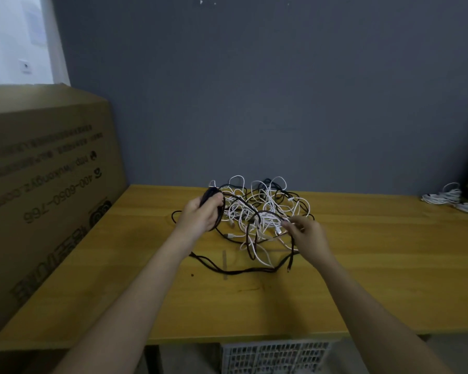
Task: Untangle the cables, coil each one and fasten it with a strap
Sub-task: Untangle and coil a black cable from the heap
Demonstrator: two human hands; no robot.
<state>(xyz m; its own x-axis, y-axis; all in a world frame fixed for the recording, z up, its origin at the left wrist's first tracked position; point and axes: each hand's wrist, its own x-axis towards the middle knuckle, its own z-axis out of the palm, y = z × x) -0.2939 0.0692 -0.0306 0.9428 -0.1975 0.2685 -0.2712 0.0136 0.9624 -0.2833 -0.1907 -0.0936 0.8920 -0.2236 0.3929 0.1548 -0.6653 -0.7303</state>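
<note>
1. Your left hand is curled round a bunch of dark cable loops, lifted a little above the table at the left edge of the tangle.
2. Your right hand pinches strands at the tangle's near right side; fingertips meet on thin white and dark lines, but which cable they actually grip is too fine to make out.
3. The tangle of cables sits at the middle of the table, near the grey wall. White and dark cables cross so densely that you cannot follow any single one through it.
4. A dark braided cable trails out of the pile toward you, looping over the table; its end near your right wrist is blurred.
5. A second heap of white cables lies at the far right of the table, partly cut off by the frame edge.
6. A cardboard box stands at the left, touching the table's edge; its print is upside down.
7. Below the table's near edge, a white grid crate shows only in part.
</note>
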